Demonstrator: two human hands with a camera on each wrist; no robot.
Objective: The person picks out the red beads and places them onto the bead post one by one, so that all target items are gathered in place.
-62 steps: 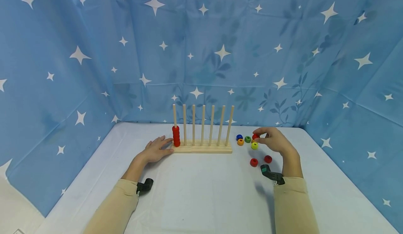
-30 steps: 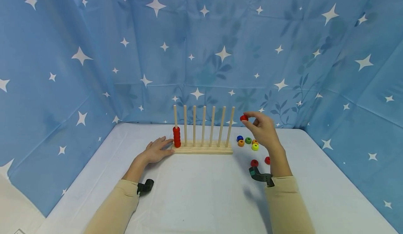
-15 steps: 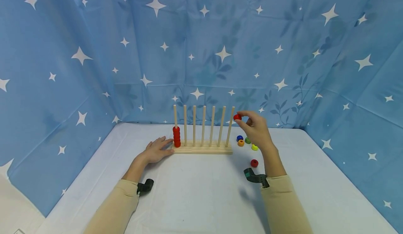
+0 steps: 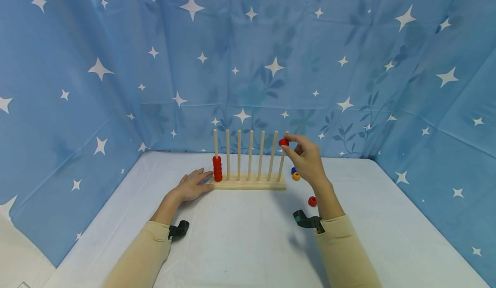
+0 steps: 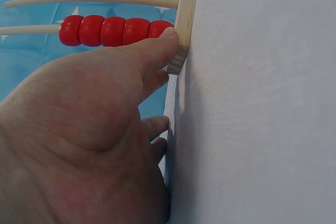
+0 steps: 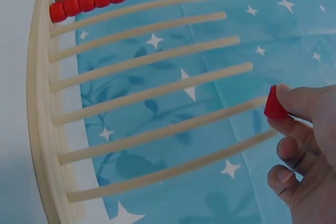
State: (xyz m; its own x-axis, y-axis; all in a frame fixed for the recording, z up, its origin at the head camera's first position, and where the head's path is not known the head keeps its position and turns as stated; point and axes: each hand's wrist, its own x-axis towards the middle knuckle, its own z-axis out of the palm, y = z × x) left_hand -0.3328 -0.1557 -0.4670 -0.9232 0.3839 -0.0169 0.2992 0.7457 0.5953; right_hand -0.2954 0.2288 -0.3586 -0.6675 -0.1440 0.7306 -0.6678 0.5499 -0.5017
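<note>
Carried the glossy round red bead [image 4: 283,143] leftward within the last half second, from just right of the rightmost pale wooden peg [image 4: 281,163] to across its upper part in the head view; pinched it between thumb and fingertip of the right hand [image 4: 308,159]; could not tell whether touching the peg. Rested the left hand [image 4: 190,187], fingers spread wide, against the left end of the seven-peg wooden rack [image 4: 249,185], beside five stacked red beads [image 4: 217,168].
</note>
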